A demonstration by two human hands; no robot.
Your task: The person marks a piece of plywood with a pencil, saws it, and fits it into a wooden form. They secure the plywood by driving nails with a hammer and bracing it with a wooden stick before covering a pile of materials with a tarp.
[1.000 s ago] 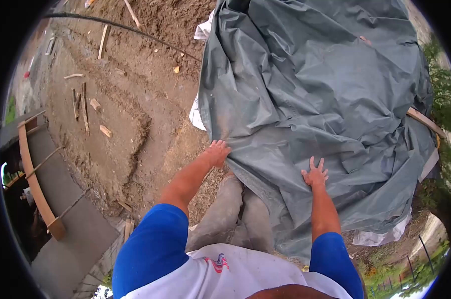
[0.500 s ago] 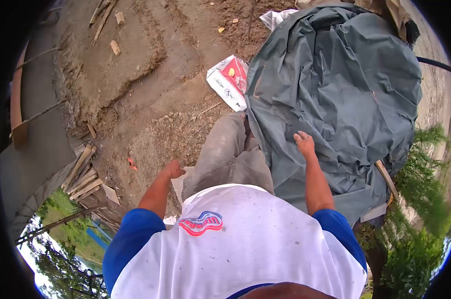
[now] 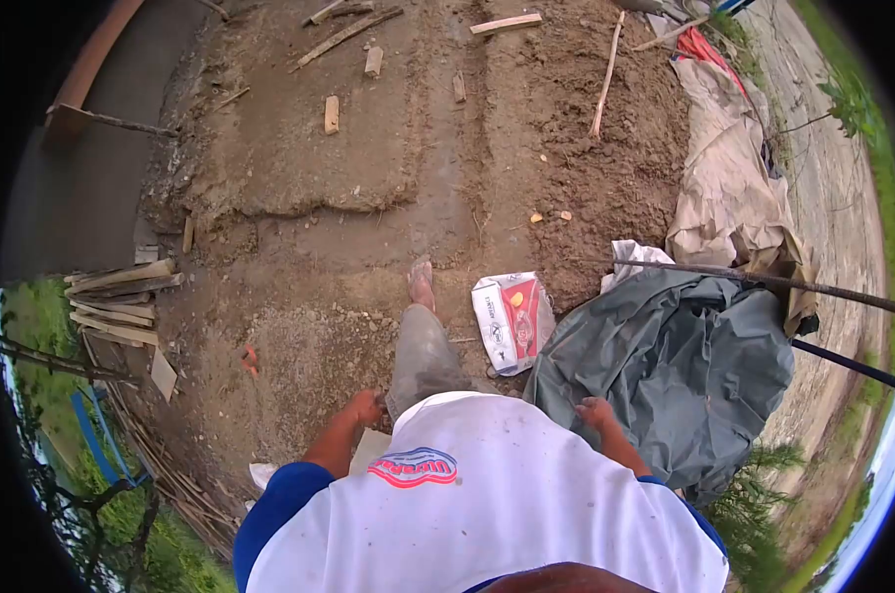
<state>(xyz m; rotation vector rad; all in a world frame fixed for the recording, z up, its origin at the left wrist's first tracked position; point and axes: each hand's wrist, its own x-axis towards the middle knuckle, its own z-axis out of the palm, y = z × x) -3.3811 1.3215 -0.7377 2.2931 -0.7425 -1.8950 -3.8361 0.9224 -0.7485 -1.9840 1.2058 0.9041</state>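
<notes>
My left hand (image 3: 366,405) hangs beside my left thigh, its fingers loosely bent and nothing seen in them. On the other side my right hand (image 3: 596,411) is held out low with loose fingers, also holding nothing. It overlaps the near left edge of a crumpled dark green tarp (image 3: 665,366) spread on the ground. Just ahead of my legs lies a white and red printed cement bag (image 3: 513,321), against the tarp's left side. One bare, muddy foot (image 3: 422,282) is stepping forward on the dirt.
Loose wood pieces (image 3: 332,115) lie on the muddy ground ahead. Stacked boards (image 3: 121,296) are at the left, beside a grey concrete surface (image 3: 91,198). A dark bar (image 3: 764,281) crosses above the tarp. Beige sheeting (image 3: 724,178) lies at the right.
My body has turned to the right of the wood pile and my view has tilted up, showing more ground ahead. The tarp now sits lower; one foot has come forward. Both hands remain without objects.
</notes>
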